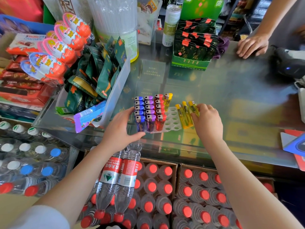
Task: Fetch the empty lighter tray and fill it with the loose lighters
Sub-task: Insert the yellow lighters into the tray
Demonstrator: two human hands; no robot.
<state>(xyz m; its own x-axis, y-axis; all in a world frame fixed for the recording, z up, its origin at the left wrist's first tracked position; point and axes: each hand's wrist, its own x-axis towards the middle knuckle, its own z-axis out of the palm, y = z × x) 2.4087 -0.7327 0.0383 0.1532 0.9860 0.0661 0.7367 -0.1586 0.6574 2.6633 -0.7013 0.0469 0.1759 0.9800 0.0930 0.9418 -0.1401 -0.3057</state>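
Observation:
A white lighter tray (172,120) with round holes sits on the glass counter. Upright rows of blue lighters (139,111), purple lighters (150,111) and red lighters (159,109) fill its left part, and one yellow lighter (167,100) stands at the far end of the fourth row. My left hand (120,129) grips the tray's near left corner. Three loose yellow lighters (185,115) lie flat just right of the tray. My right hand (207,121) rests on them, its fingers closed around the rightmost one.
A clear bin of green snack packets (99,76) stands left of the tray. A green display box of sachets (193,45) is at the back. Another person's hand (252,46) rests on the counter's far right, beside a black scanner (290,63). Bottled water crates lie below the counter.

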